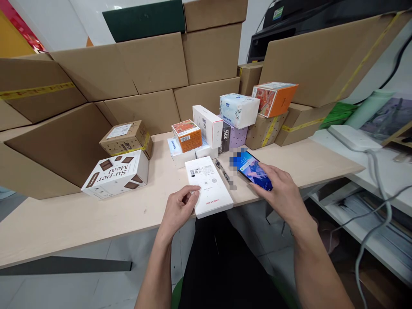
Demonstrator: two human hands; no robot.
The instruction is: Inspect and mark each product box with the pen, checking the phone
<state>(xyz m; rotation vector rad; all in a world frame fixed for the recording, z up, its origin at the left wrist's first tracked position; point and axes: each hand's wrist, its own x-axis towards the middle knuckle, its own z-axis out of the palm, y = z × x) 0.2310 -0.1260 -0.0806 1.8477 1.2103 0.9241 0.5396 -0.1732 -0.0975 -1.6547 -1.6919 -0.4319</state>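
Note:
A flat white box (208, 185) with a barcode label lies at the table's near edge. My left hand (178, 210) rests on its left side, fingers curled, thumb and forefinger touching the box edge. My right hand (279, 193) holds a smartphone (254, 171) with a lit blue screen, tilted just above the table to the right of the box. A dark pen (223, 171) lies between the box and the phone.
The light wooden table (80, 219) carries a white "Super Meal" box (116, 174), a small taped cardboard box (126, 138), and a cluster of small product boxes (206, 131) behind. Large cardboard cartons (151, 64) wall the back. Shelves and cables (375, 206) stand right.

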